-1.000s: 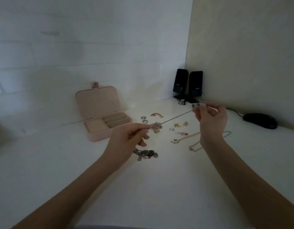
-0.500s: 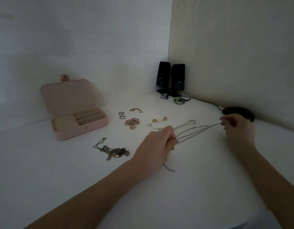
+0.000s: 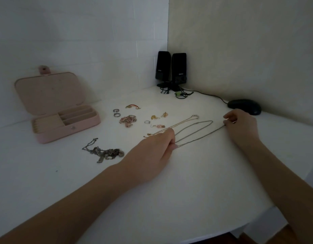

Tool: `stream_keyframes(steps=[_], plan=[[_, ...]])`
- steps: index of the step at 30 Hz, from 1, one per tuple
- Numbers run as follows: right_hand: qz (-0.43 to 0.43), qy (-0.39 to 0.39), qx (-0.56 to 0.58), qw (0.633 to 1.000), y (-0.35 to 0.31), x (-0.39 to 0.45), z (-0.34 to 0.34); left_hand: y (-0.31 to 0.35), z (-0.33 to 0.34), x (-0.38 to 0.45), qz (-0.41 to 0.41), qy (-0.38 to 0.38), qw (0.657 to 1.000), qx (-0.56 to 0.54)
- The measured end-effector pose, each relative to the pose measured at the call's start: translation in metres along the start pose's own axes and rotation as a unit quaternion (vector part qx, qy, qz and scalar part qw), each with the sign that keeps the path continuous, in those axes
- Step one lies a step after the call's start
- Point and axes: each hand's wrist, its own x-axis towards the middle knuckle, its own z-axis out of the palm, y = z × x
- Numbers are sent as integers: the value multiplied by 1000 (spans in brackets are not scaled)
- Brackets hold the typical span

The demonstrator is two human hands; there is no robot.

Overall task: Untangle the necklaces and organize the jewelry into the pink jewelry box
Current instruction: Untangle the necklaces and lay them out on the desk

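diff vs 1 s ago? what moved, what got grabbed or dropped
The left hand let go of the pink bracelet, which now lies on the table, and with the right hand took hold of the silver chain, stretched low between them. The jewelry box remains open; the charm bracelet hasn't moved.

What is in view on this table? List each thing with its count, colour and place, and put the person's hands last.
jewelry box: 1, pink, open, table's left
charm bracelet: 1, dark silver, in front of box
rings: 2, silver, centre
bead bracelet: 1, pink, beside rings
silver necklace: 1, stretched between hands
gold necklace: 1, behind it
speakers: 2, black, corner
mouse: 1, black, right
left hand: pinching silver necklace
right hand: pinching its other end
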Motion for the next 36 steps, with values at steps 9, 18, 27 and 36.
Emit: stream_keyframes(steps=[9, 18, 27, 36], plan=[[10, 15, -51, 999, 1, 4, 0, 1, -7, -5, 73, -30, 995, 65], [-72, -120, -231, 963, -8, -13, 0, 6, 0, -7, 25, -255, 965, 50], [-36, -161, -228, 960, -4, -6, 6, -6, 6, -7, 5, -252, 963, 91], [-271, -27, -45, 961, -73, -69, 2, -53, -60, -30, -74, -114, 991, 16]])
